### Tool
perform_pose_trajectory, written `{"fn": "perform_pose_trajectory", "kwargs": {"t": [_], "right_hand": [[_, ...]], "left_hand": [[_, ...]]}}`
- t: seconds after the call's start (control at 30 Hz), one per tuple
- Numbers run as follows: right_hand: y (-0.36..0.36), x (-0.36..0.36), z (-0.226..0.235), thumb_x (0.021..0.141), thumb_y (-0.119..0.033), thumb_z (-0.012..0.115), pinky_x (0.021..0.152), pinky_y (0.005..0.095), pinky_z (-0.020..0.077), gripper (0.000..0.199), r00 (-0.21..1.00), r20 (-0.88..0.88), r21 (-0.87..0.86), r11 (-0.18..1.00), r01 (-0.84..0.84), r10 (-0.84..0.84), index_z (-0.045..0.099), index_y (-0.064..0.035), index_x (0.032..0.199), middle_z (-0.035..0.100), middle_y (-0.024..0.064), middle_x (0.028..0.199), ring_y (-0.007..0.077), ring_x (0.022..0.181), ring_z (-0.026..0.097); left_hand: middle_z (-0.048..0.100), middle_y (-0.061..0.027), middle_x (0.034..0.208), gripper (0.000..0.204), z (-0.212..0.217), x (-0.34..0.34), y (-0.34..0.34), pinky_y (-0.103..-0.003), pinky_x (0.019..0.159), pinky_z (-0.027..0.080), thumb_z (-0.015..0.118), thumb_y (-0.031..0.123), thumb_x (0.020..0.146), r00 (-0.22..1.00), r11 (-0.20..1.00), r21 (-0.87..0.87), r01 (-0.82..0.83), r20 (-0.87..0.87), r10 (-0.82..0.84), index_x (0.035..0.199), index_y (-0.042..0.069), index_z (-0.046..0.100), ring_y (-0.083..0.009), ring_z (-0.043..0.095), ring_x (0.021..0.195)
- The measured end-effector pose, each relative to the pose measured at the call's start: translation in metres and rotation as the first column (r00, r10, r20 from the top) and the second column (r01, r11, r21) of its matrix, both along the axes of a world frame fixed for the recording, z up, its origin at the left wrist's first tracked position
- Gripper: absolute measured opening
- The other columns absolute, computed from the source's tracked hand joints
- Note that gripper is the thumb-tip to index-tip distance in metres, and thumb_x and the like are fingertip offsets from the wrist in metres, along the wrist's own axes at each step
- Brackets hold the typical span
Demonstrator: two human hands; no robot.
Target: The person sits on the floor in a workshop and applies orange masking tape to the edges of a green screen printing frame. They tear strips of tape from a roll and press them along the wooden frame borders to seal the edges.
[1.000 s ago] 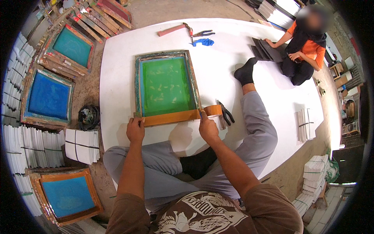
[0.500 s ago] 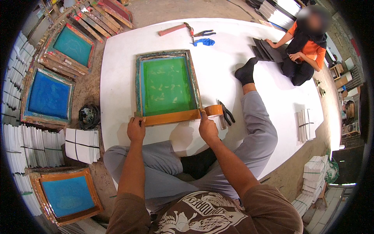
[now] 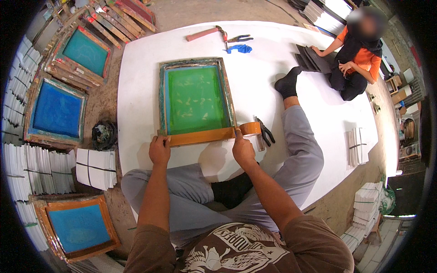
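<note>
A screen-printing frame (image 3: 162,98) with green mesh lies flat on the white work surface. Brown packing tape (image 3: 200,137) runs along its near side, between my two hands. My left hand (image 3: 159,150) is closed on the tape's left end, at the near left corner of the frame. At the near right corner my right hand (image 3: 243,148) pinches the tape's other end; its fingertips are partly hidden. Just beyond that hand stands a roll of brown tape (image 3: 250,129), with black-handled pliers (image 3: 264,131) beside it.
A hammer (image 3: 202,34), pliers (image 3: 239,37) and a blue cloth (image 3: 240,48) lie at the far side. My outstretched leg (image 3: 301,136) borders the right. A co-worker (image 3: 359,59) sits far right with dark sheets (image 3: 312,59). Several more screens (image 3: 58,109) and paper stacks (image 3: 96,169) line the left.
My hands, the tape and the frame keep practically the same places. The co-worker's nearer hand has shifted slightly.
</note>
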State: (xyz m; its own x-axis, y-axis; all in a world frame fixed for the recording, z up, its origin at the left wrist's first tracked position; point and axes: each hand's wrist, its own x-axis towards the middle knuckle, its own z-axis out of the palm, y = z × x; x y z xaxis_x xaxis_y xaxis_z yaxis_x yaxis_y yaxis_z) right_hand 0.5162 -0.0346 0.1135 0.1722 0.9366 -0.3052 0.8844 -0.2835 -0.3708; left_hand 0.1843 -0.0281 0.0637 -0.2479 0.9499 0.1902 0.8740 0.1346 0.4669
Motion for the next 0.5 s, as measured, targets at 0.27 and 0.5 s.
{"fn": "perform_pose_trajectory", "kwargs": {"t": [0.27, 0.5], "right_hand": [[0.0, -0.006, -0.002, 0.095, -0.009, 0.049, 0.077, 0.0565, 0.0571, 0.06, 0.999, 0.042, -0.033, 0.999, -0.023, 0.025, 0.036, -0.0126, 0.153, 0.07, 0.0277, 0.086, 0.0455, 0.085, 0.072], [-0.01, -0.009, 0.01, 0.093, -0.007, 0.051, 0.077, 0.0581, 0.0564, 0.059, 0.999, 0.031, -0.019, 0.999, -0.044, 0.045, 0.037, -0.0089, 0.15, 0.07, 0.0296, 0.086, 0.047, 0.084, 0.071]], "left_hand": [[0.064, -0.0115, 0.096, 0.011, 0.003, 0.002, 0.003, -0.047, 0.075, 0.052, 0.074, 0.017, 0.087, 1.0, 1.0, -0.028, 0.013, 0.006, -0.013, 0.093, 0.01, 0.068, -0.0356, 0.064, 0.089], [0.065, -0.0127, 0.096, 0.012, 0.001, 0.002, 0.002, -0.048, 0.076, 0.052, 0.074, 0.017, 0.087, 1.0, 1.0, -0.006, 0.027, 0.008, -0.027, 0.094, 0.009, 0.069, -0.0371, 0.065, 0.089]]}}
